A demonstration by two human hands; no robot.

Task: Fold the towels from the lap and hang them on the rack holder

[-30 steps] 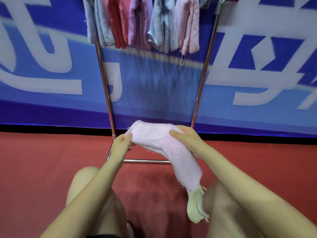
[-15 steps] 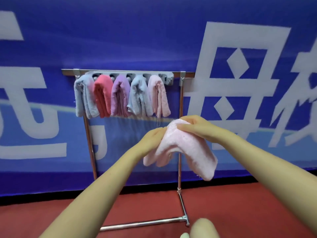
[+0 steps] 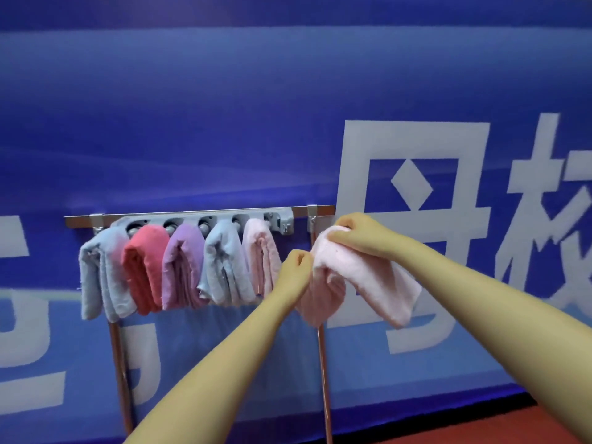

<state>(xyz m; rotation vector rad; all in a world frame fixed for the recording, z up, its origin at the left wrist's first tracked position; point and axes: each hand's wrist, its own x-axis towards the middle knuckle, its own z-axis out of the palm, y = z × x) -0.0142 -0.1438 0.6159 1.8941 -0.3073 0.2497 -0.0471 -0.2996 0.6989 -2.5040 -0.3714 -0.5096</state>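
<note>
A: Five towels already on the rack holder (image 3: 205,216), one per slot. Left to right: light blue towel (image 3: 102,277), red towel (image 3: 144,267), purple towel (image 3: 182,267), second light blue towel (image 3: 224,267), pale pink towel (image 3: 261,257). All folded, draped over the grey rollers, hanging side by side and touching.

B: Free slot?

A: One at the right end of the grey holder (image 3: 282,221), bare, just right of the pale pink one.

B: Where's the towel in hand?

A: Pink towel (image 3: 368,277) is in the air, right of the holder's end, level with the hanging ones. Folded over, two lobes drooping down. Not touching the holder.

B: Grip?

A: Right hand (image 3: 358,235) pinches the top fold, fingers curled over it. Left hand (image 3: 296,267) has fingers curled at the towel's left edge, gripping it there. Both arms stretched forward.

B: Anything in the way?

A: The held towel and right hand cover the upper part of the right upright (image 3: 323,379) and sit just below the clamp (image 3: 312,216) on the metal crossbar (image 3: 198,214). Left forearm crosses in front of the lower edge of the second light blue and pale pink towels.

B: Surroundings?

A: Left upright (image 3: 120,379) below the light blue towel. Blue banner (image 3: 288,107) with large white characters behind everything. Strip of red floor (image 3: 528,427) bottom right.
</note>
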